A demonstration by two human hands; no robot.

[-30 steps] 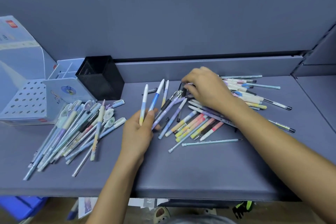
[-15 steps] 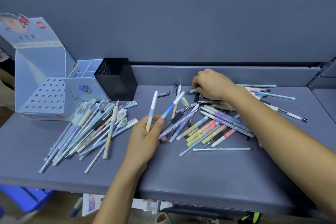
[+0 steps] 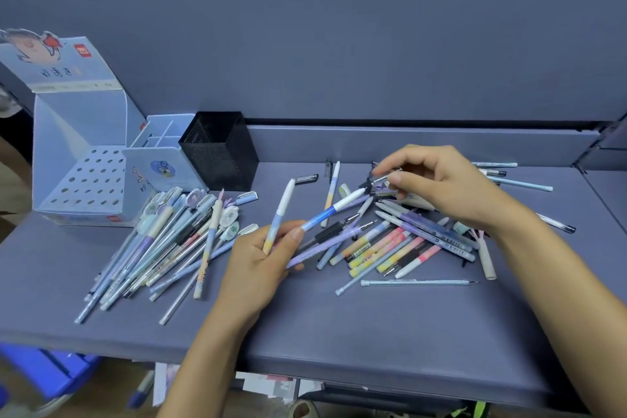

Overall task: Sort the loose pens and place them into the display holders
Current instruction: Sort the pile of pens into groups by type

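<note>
My right hand [image 3: 441, 183] has lifted out of the loose pile [image 3: 407, 241] with one slim pen [image 3: 375, 181] pinched.
A second ago it lay low among the pens. Now thumb and forefinger nip that pen just above the pile, while my left hand [image 3: 261, 265] still grips a fan of white-capped pens [image 3: 283, 205] over the surface [image 3: 373, 332]. I judge the sorting half done: the sorted heap [image 3: 176, 237] lies beside the display box [image 3: 84, 187], whose holes show no pens yet.
</note>
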